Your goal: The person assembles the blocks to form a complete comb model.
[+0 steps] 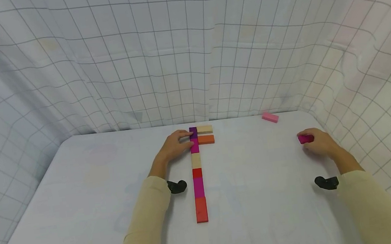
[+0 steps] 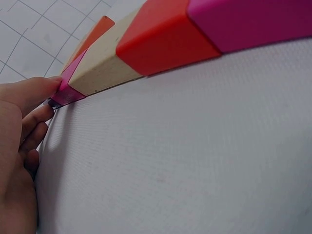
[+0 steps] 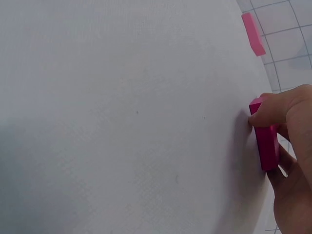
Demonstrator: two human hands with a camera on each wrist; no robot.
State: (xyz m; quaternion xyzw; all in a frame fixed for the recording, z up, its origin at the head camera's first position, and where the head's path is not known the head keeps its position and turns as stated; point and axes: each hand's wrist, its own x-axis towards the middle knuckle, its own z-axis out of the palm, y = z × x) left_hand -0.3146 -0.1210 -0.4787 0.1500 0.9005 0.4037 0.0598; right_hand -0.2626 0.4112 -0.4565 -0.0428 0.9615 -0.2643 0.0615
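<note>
My left hand [image 1: 174, 145] is at the far end of a column of blocks. Its fingertips touch the left side of the purple block [image 1: 193, 132], and its thumb touches the magenta block [image 2: 72, 87] just nearer. The fingers look fairly straight and partly hide the purple block in the left wrist view. Over at the right, my right hand [image 1: 319, 142] pinches a dark magenta block [image 3: 266, 139] between thumb and fingers, seemingly just above the table. A loose pink block [image 1: 270, 117] lies beyond that hand.
Nearer in the column come a beige block [image 1: 196, 160], a red block [image 1: 197, 173], another magenta block [image 1: 198, 187] and an orange-red block [image 1: 201, 210]. Right of the far end lie beige pieces [image 1: 204, 129] and an orange block [image 1: 206, 139]. A checked curtain [image 1: 182, 67] hangs behind the white table [image 1: 263, 211].
</note>
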